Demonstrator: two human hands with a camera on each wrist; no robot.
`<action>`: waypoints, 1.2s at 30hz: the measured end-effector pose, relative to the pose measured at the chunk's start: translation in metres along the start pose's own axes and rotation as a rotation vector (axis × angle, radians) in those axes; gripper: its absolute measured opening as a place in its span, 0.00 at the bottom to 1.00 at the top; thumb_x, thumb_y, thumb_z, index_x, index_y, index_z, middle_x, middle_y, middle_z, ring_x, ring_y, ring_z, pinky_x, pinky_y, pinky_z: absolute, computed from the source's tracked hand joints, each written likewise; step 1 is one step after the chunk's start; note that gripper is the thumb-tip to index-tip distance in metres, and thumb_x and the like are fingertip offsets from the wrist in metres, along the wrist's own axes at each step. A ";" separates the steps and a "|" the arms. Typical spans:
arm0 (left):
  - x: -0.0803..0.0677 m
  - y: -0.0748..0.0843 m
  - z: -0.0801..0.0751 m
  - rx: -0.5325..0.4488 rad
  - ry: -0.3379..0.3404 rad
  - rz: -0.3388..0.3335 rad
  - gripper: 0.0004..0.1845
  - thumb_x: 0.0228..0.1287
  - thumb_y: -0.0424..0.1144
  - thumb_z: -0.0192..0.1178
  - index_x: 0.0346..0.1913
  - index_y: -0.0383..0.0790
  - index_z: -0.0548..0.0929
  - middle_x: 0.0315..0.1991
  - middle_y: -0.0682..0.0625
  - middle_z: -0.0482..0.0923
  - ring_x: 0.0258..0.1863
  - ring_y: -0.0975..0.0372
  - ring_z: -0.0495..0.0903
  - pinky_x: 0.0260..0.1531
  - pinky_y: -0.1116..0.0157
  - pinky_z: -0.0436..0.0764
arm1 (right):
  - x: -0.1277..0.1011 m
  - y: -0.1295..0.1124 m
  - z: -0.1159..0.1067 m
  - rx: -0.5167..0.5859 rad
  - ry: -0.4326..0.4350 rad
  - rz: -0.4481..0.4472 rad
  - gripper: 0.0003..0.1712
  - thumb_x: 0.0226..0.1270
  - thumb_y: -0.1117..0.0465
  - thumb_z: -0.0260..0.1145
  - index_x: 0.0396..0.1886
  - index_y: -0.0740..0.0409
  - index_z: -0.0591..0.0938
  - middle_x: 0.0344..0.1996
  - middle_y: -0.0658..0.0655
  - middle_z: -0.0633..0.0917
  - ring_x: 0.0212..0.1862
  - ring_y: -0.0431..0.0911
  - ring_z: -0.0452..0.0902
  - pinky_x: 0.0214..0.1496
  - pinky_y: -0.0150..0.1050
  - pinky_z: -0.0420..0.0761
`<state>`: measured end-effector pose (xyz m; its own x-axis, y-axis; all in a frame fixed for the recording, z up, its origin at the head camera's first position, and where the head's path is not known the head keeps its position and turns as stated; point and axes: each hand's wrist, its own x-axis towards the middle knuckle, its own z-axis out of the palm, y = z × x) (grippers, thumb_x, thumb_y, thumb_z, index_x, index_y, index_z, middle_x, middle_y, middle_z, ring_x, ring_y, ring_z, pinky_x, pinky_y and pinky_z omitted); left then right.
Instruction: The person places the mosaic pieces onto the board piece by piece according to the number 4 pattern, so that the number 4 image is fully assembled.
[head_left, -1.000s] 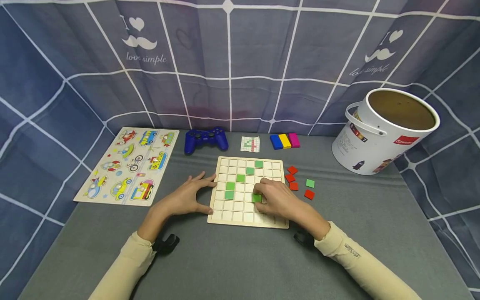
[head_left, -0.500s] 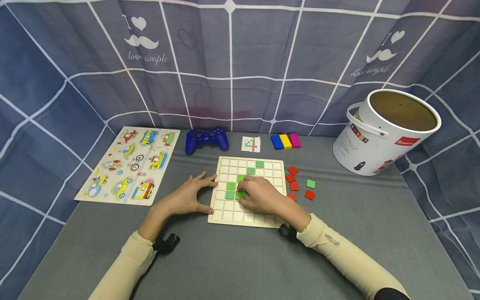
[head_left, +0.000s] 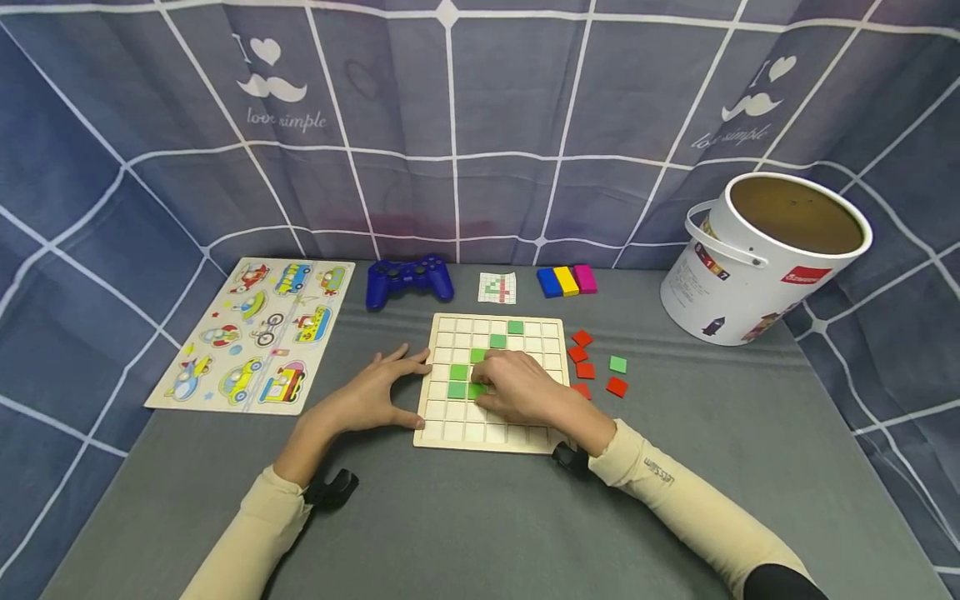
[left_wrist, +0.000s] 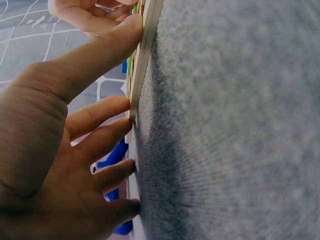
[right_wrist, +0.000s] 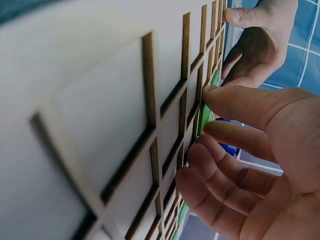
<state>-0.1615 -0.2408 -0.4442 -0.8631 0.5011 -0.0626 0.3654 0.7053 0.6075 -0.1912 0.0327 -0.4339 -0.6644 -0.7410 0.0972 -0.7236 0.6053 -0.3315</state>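
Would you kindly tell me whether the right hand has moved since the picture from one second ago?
Yes: judged against the grid board in the head view, the right hand has shifted left, towards the left hand.

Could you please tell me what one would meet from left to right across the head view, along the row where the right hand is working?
Picture puzzle board, left hand, green tile, second green tile, right hand, partly hidden red tile, rightmost red tile. Left out: grid board, which lies under several of these.
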 end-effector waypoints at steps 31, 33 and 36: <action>-0.001 -0.001 0.003 -0.004 -0.010 -0.020 0.47 0.46 0.50 0.81 0.70 0.42 0.74 0.78 0.51 0.54 0.78 0.45 0.43 0.72 0.37 0.37 | -0.108 0.130 -0.062 -0.073 0.073 0.372 0.11 0.54 0.62 0.76 0.37 0.60 0.88 0.28 0.53 0.83 0.28 0.46 0.75 0.27 0.45 0.76; 0.000 -0.001 0.003 -0.005 -0.008 -0.019 0.47 0.45 0.49 0.81 0.70 0.41 0.74 0.78 0.51 0.54 0.78 0.45 0.44 0.72 0.37 0.38 | -0.108 0.130 -0.063 -0.077 0.068 0.375 0.10 0.53 0.63 0.75 0.37 0.60 0.88 0.27 0.53 0.83 0.28 0.45 0.75 0.26 0.45 0.76; 0.002 -0.002 0.003 0.000 -0.007 -0.010 0.47 0.45 0.49 0.81 0.70 0.41 0.74 0.78 0.51 0.55 0.78 0.45 0.44 0.71 0.37 0.38 | -0.106 0.126 -0.063 -0.084 0.071 0.383 0.11 0.53 0.64 0.75 0.37 0.61 0.88 0.28 0.53 0.83 0.28 0.45 0.75 0.27 0.46 0.76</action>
<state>-0.1632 -0.2392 -0.4478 -0.8645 0.4972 -0.0739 0.3566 0.7102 0.6071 -0.2240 0.2057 -0.4265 -0.8983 -0.4370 0.0468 -0.4318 0.8578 -0.2789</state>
